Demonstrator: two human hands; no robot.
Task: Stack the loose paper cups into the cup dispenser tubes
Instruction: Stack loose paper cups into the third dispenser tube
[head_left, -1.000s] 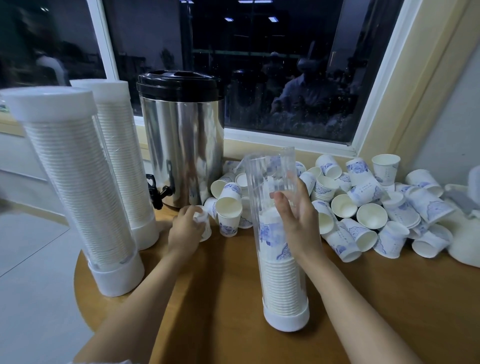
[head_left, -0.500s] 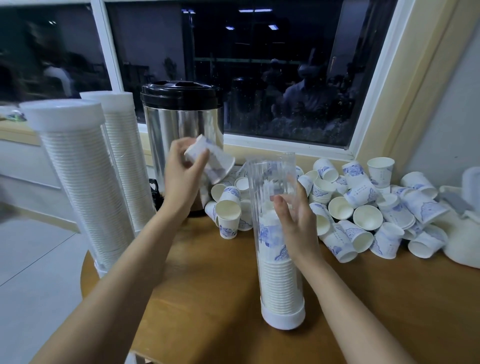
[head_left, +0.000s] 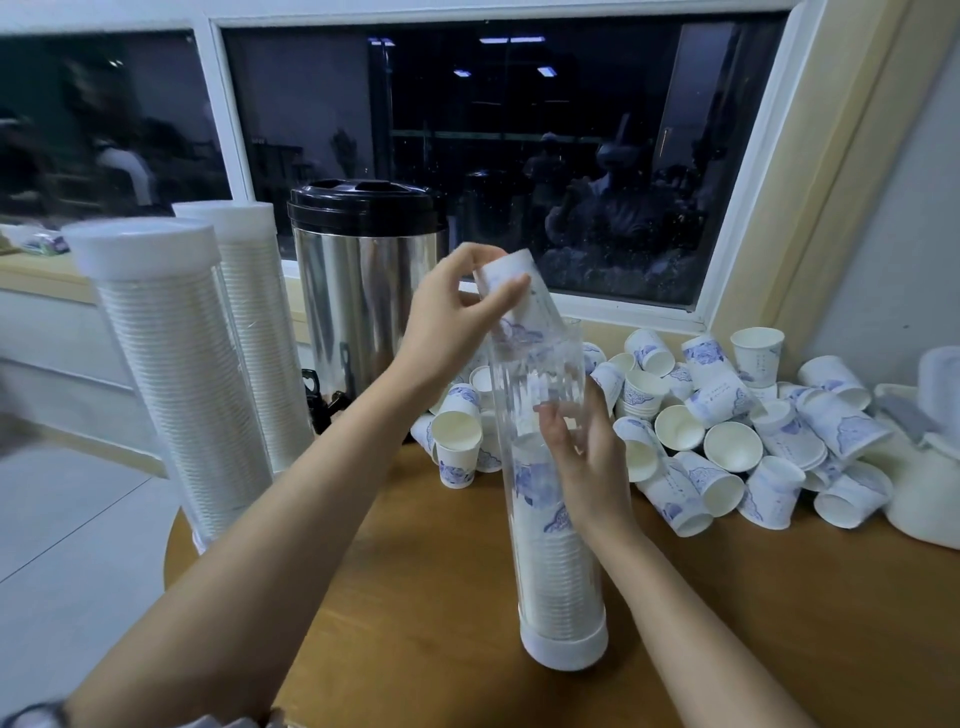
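Observation:
A clear dispenser tube (head_left: 558, 582) with a white base stands on the wooden table (head_left: 415, 649), about half full of stacked cups. My left hand (head_left: 447, 317) pinches a white paper cup (head_left: 524, 306) with blue print, base up, its mouth entering the tube's open top. My right hand (head_left: 587, 457) rests against the tube's right side at mid height with fingers spread, steadying it. A pile of loose paper cups (head_left: 727, 431) lies behind and to the right of the tube.
Two full capped dispenser tubes (head_left: 176, 374) stand at the left table edge. A steel drinks urn (head_left: 358, 291) with a black lid and tap sits behind the tube. White lids or containers (head_left: 930, 467) lie at far right. A dark window is behind.
My left hand picked a cup from the pile, lifted it and carried it right to the tube's mouth. My right hand stayed on the tube.

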